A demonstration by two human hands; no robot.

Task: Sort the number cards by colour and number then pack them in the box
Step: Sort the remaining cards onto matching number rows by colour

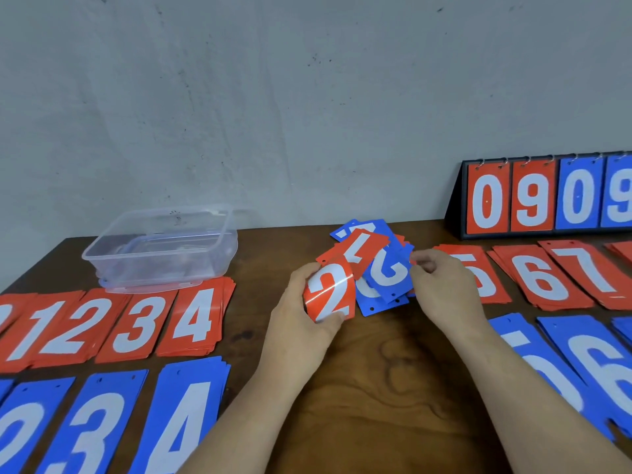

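Unsorted pile (376,268) of mixed red and blue number cards sits mid-table, dead centre, between the hands. Cards are fanned and overlapping: blue ones with curved digits on top, red ones at the pile's 11 o'clock side.

Left hand (304,302) is at the pile's 8 o'clock, fingers and thumb wrapped round a red 2 card (330,292). The card is bowed, with a glare stripe across it. Right hand (441,285) is at the pile's 3 o'clock, fingers curled in at the pile's edge. Cannot tell whether it pinches a card; the fingertips are not clear enough.

Progress: sorting well on, not finished.
- Left red stacks (136,323), up to 4, in a row at 9 o'clock.
- Left blue stacks (184,419) below them at 7 o'clock; 3 and 4 readable, the rest cut off.
- Right red stacks (543,282), 5, 6, 7, at 3 o'clock.
- Right blue stacks (602,364), 5 and 6, at 4 o'clock; more run off frame.

The held card probably belongs on the red 2 stack (73,330).

Left to do: clear the centre pile, then all the packing. Clear plastic box (160,248) at 10 o'clock, just behind the left red row, has no cards in it. Scoreboard stand (547,196) at 2 o'clock reads 0 9 0 9. All of it sits on a wooden table (376,388).
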